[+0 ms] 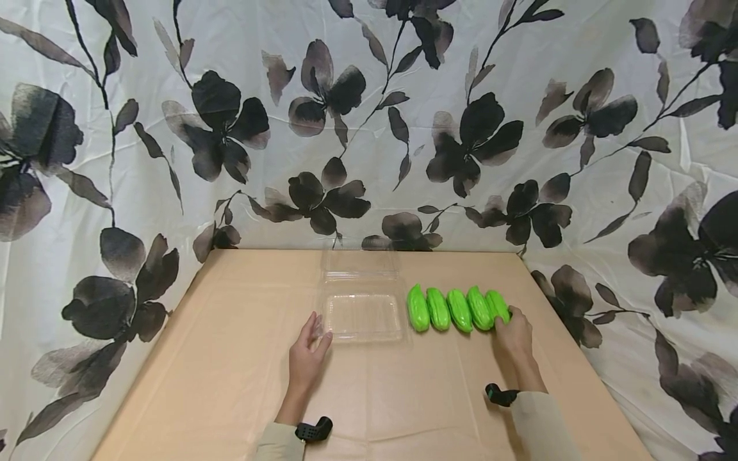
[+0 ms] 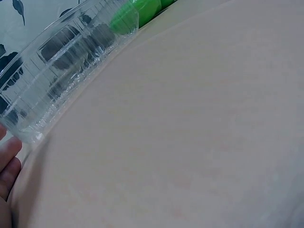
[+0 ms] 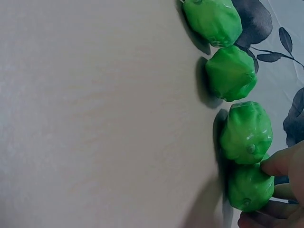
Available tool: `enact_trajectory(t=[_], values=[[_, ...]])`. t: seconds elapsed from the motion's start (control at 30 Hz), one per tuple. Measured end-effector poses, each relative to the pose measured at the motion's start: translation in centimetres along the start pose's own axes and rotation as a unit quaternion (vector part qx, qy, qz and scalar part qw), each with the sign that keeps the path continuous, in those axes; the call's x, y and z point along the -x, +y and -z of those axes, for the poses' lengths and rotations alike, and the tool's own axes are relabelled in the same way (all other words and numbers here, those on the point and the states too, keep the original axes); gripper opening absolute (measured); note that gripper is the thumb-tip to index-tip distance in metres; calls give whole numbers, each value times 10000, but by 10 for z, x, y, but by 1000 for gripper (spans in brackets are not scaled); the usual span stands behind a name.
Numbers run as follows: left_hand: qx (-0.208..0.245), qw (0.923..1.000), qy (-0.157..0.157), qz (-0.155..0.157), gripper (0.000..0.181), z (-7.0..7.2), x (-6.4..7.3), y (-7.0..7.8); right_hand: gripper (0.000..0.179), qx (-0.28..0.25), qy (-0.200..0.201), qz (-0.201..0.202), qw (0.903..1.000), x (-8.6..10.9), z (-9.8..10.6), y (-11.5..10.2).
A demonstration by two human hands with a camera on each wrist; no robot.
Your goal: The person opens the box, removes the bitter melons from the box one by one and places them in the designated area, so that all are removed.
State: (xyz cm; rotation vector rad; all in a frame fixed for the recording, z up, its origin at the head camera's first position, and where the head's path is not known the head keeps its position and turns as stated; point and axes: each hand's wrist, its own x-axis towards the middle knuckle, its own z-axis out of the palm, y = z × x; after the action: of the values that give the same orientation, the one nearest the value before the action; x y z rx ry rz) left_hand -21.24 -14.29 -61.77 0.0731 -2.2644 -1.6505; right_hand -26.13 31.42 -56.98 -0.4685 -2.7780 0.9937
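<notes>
A clear plastic container (image 1: 364, 317) lies on the table with its lid (image 1: 360, 264) folded back behind it. At its left edge rests my left hand (image 1: 307, 358), fingers loosely extended; in the left wrist view its fingertips (image 2: 10, 149) are right at the container's corner (image 2: 31, 133). Several bright green, ridged toy cucumbers stand side by side to the right of the container, the leftmost cucumber (image 1: 418, 308) close to its wall. My right hand (image 1: 515, 336) pinches the rightmost cucumber (image 3: 251, 189) between thumb and fingers, against its neighbour (image 3: 248, 133).
The table (image 1: 230, 397) has a smooth tan covering. Behind it and along both sides hangs a white cloth (image 1: 403, 173) with dark flowers. Black wrist devices sit on the left wrist (image 1: 314, 429) and the right wrist (image 1: 500, 395).
</notes>
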Motion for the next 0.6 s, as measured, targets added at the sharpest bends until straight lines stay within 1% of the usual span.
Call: enact_trajectory(t=[0.13,0.27,0.4,0.6], values=[[-39,10000,40,-27,62,-1,0,1,62,-61,7,-56,10000,0,2,1],[35,9999,126,-96,58,-1,0,3,61,-166,68,-39,9998,2,4,-1],[112,9997,161,-149,56,0,1,2,61,-271,137,65,9995,4,6,-4],[332,9993,149,-92,55,1,0,2,61,-364,221,279,9987,6,8,-12]])
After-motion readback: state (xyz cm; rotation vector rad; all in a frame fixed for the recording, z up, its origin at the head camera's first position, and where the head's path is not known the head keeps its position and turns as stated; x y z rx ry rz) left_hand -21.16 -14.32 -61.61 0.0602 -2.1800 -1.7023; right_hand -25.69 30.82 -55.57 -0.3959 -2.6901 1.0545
